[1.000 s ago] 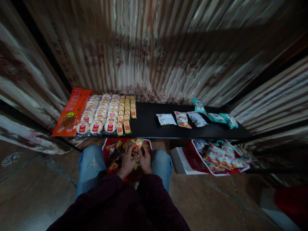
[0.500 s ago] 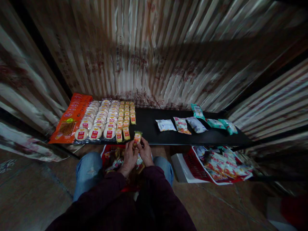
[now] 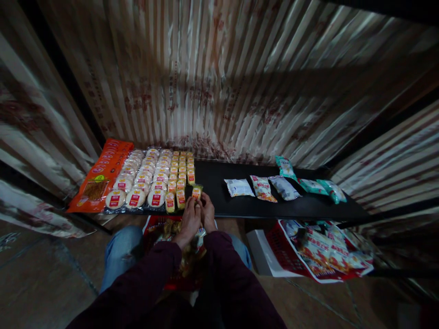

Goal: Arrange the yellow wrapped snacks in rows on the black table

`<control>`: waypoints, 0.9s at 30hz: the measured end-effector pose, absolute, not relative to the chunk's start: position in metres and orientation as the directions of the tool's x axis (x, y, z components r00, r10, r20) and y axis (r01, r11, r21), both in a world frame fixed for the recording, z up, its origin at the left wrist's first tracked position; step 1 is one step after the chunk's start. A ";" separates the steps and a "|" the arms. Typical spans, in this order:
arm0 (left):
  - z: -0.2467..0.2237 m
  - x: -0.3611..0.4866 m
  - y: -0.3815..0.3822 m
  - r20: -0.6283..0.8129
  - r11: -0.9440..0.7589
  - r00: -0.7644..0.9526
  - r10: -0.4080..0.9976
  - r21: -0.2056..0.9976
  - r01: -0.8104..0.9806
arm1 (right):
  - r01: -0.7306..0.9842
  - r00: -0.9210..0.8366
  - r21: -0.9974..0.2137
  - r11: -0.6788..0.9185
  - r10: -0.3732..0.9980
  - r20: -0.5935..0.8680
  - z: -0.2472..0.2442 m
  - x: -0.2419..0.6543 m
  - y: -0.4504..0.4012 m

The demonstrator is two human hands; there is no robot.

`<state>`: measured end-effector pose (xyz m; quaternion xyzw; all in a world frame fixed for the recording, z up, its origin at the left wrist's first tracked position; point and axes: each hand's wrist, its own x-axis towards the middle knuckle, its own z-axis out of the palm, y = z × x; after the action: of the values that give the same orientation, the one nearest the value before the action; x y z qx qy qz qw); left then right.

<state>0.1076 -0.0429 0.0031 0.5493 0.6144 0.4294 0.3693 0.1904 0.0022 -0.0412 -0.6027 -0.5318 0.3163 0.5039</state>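
Observation:
Between my two hands, at the front of the black shelf [image 3: 219, 192], is a small yellow wrapped snack cake [image 3: 196, 191] with a red and yellow label. My left hand [image 3: 192, 217] pinches its near left side, and my right hand [image 3: 207, 210] is closed on its right side. Just left of it stand columns of matching small yellow packs [image 3: 180, 185]. Beyond those are rows of round white wrapped crackers [image 3: 135, 197]. Below my wrists, a red bag [image 3: 151, 224] of mixed wrapped snacks sits between my knees, partly hidden by my arms.
An orange snack bag [image 3: 99, 178] lies at the shelf's left end. Right of centre lie a white packet [image 3: 239, 188], a red and white packet [image 3: 263, 188], a pale packet [image 3: 285, 188] and several teal packets [image 3: 311, 186]. Below right, a red bag [image 3: 286, 249] holds more packets.
Both hands have moved forward over the shelf with the snack cake, bringing it near the end of the yellow columns. The camera view has shifted slightly.

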 end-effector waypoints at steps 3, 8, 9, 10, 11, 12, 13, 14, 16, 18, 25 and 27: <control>0.007 0.111 -0.031 -0.010 0.061 -0.153 0.988 0.940 0.336 | 0.316 0.221 -0.944 0.093 0.961 0.169 -0.042 0.190 0.015; 0.013 0.115 -0.012 -0.013 0.062 -0.156 0.988 0.948 0.311 | 0.277 0.212 -0.947 0.164 0.951 0.227 -0.045 0.188 0.033; 0.013 0.116 -0.009 -0.005 0.055 -0.160 0.987 0.949 0.312 | 0.271 0.211 -0.947 0.174 0.949 0.235 -0.045 0.187 0.035; 0.012 0.116 -0.006 -0.001 0.055 -0.168 0.986 0.947 0.315 | 0.266 0.209 -0.947 0.180 0.948 0.239 -0.045 0.186 0.038; 0.012 0.117 -0.003 0.002 0.056 -0.180 0.984 0.946 0.320 | 0.261 0.204 -0.948 0.184 0.949 0.241 -0.045 0.185 0.041; 0.010 0.117 -0.001 0.007 0.057 -0.193 0.981 0.944 0.324 | 0.260 0.196 -0.947 0.187 0.950 0.241 -0.044 0.185 0.043; 0.009 0.117 0.001 0.013 0.056 -0.206 0.979 0.943 0.327 | 0.263 0.189 -0.946 0.190 0.951 0.243 -0.044 0.184 0.045; 0.008 0.118 0.004 0.019 0.054 -0.217 0.976 0.944 0.326 | 0.271 0.182 -0.943 0.193 0.952 0.247 -0.043 0.184 0.047; 0.005 0.118 0.008 0.026 0.049 -0.227 0.973 0.947 0.317 | 0.303 0.172 -0.934 0.191 0.953 0.250 -0.043 0.185 0.051; 0.003 0.118 0.011 0.014 0.056 -0.221 0.975 0.950 0.308 | 0.339 0.177 -0.924 0.177 0.953 0.247 -0.043 0.185 0.053; 0.002 0.119 0.018 -0.030 0.095 -0.218 0.975 0.951 0.296 | 0.436 0.172 -0.883 0.171 0.948 0.269 -0.044 0.185 0.060; 0.002 0.118 0.019 -0.026 0.089 -0.212 0.977 0.951 0.296 | 0.463 0.159 -0.870 0.167 0.950 0.267 -0.043 0.185 0.062</control>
<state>0.1185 0.0190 0.0021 0.5019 0.6343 0.4511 0.3771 0.1855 0.0617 -0.0434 -0.5928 -0.5962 0.2550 0.4776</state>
